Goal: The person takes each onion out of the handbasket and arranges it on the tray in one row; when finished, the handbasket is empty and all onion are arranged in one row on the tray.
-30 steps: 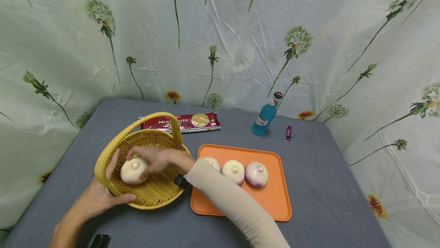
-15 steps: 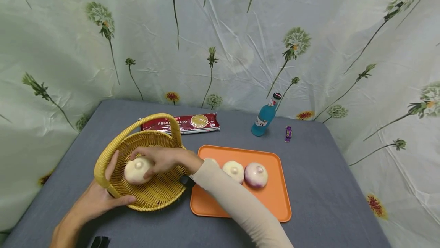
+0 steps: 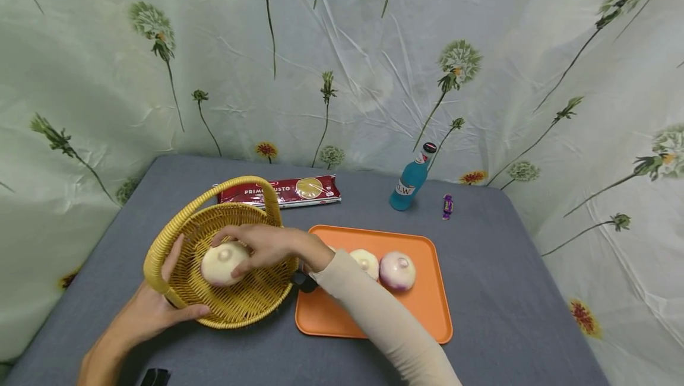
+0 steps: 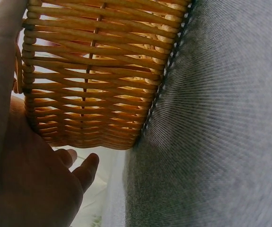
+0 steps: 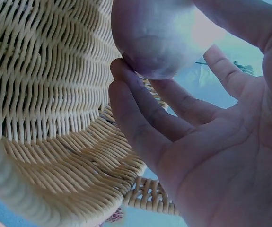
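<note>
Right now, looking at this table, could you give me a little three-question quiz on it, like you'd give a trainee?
1. True or false: the right hand holds a round white vegetable over the inside of the basket.
2. What does the left hand grip? A) the blue bottle B) the basket's rim C) the orange tray
3. How many round vegetables can be seen on the orange tray in the head view?

Key
1. True.
2. B; the blue bottle stands untouched at the back of the table.
3. Two in plain sight; the sleeve may hide more.
</note>
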A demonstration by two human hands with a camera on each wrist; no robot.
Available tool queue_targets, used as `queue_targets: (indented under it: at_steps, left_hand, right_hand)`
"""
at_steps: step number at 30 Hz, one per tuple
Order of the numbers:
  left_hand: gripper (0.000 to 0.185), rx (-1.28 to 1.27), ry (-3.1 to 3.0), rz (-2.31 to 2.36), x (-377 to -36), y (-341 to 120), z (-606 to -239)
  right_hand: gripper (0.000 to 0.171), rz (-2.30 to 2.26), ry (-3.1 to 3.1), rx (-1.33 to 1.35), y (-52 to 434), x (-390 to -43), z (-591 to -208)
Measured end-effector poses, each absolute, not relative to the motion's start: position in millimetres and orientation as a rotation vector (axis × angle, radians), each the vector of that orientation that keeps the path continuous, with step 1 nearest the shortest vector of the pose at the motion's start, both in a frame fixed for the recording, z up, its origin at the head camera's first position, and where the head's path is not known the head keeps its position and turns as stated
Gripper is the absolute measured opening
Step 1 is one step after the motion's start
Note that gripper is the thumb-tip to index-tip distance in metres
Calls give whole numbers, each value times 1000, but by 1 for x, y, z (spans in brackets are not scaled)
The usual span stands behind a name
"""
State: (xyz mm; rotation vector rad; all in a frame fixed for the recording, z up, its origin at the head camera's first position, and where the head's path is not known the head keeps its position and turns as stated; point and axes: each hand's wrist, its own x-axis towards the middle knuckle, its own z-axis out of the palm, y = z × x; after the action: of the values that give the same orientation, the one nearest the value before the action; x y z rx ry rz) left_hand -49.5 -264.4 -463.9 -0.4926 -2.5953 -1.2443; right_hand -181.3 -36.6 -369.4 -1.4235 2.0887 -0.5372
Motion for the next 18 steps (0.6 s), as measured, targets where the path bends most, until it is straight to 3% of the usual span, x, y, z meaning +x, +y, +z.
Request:
queue_targets:
  at_steps: [18]
  left_hand:
    - [141, -469, -2624, -1290, -50, -265, -464]
  right_hand:
    - [59, -618, 2163, -1429, -9, -176, -368]
